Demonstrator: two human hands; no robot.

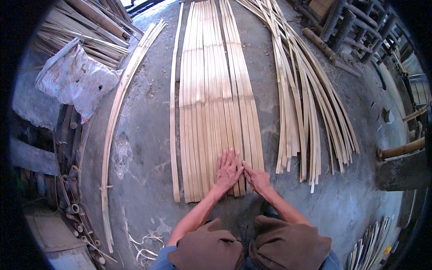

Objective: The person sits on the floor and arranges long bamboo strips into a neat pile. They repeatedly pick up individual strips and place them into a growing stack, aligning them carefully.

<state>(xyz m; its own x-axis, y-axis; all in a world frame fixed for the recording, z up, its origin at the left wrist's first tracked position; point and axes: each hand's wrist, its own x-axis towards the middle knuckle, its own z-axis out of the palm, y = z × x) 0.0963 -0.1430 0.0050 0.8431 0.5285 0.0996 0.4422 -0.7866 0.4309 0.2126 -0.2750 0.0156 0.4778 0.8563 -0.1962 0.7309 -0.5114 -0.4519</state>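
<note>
Long pale bamboo strips (198, 135) lie side by side on the floor, running away from me in a wide panel. My left hand (228, 171) rests flat on the panel's near right part, its fingers stretched out and pointing away. Close beside it, my right hand (257, 178) lies on a narrower group of strips (249, 121), its index finger stretched toward the thin gap between the two groups. The other right fingers are partly hidden under the hand. Left of the panel, a single strip (176, 135) lies apart.
A fanned pile of loose bamboo strips (310, 117) lies to the right. A tied bundle of strips (118, 103) curves along the left, near a white sack (76, 78). Bamboo poles (74, 208) and curly shavings (144, 247) lie at lower left. Dark frames (351, 27) stand far right.
</note>
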